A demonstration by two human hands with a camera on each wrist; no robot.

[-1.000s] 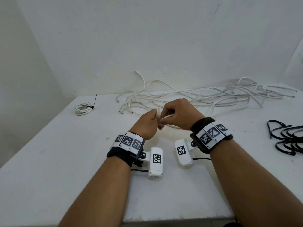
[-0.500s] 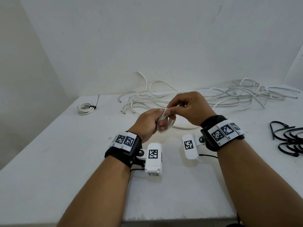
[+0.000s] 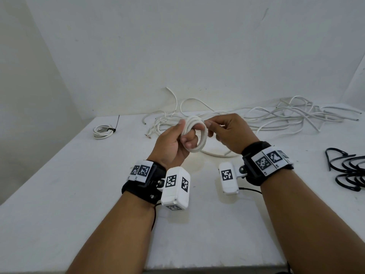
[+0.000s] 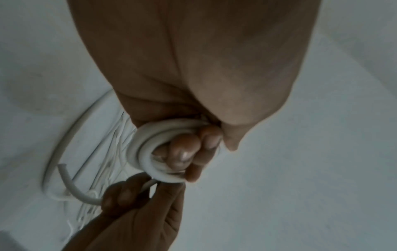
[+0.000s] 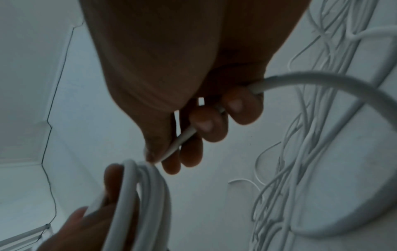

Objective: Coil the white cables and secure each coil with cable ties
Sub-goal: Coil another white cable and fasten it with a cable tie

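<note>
My left hand (image 3: 178,140) grips a small coil of white cable (image 3: 199,139) above the table, its fingers curled through the loops (image 4: 150,152). Just right of it, my right hand (image 3: 223,131) pinches the cable's loose tail (image 5: 182,141) between thumb and fingers. The tail (image 3: 215,154) runs down onto the table below the hands. A tangle of loose white cables (image 3: 256,119) lies along the back wall. Black cable ties (image 3: 349,171) lie at the right edge.
A finished coil bound with a black tie (image 3: 103,131) lies at the back left. The white table (image 3: 59,194) stands in a corner, with walls behind and to the left. Its front edge runs below my forearms.
Both hands have risen off the table. The single pinched strand has become a coil of several loops around my left fingers, and my right hand has shifted right along the tail.
</note>
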